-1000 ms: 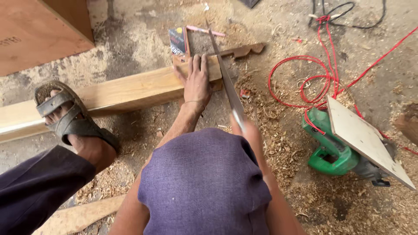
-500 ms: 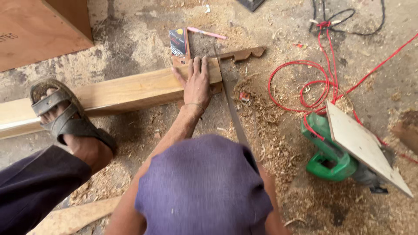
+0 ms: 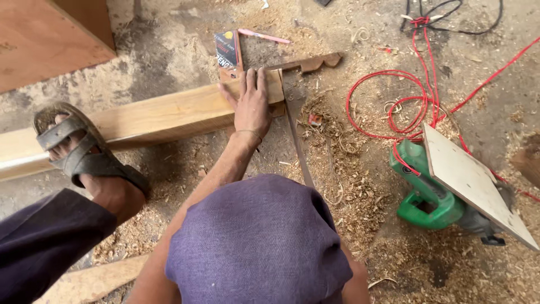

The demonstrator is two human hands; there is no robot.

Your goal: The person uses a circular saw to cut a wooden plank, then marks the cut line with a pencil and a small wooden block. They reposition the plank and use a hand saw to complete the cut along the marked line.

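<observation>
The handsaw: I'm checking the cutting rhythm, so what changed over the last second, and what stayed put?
The handsaw blade has been drawn back toward the person, so less of it reaches past the wooden beam. The right hand is hidden behind the knee. The left hand stays flat on the beam end, and the sandalled foot stays on the beam.

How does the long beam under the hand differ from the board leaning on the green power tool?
The wooden beam is thick, long and yellowish; the board is thin, flat and pale grey. The beam lies level on the floor, pinned by the left hand and a sandalled foot; the board rests tilted on the green power tool, untouched. Both sit amid sawdust.
</observation>
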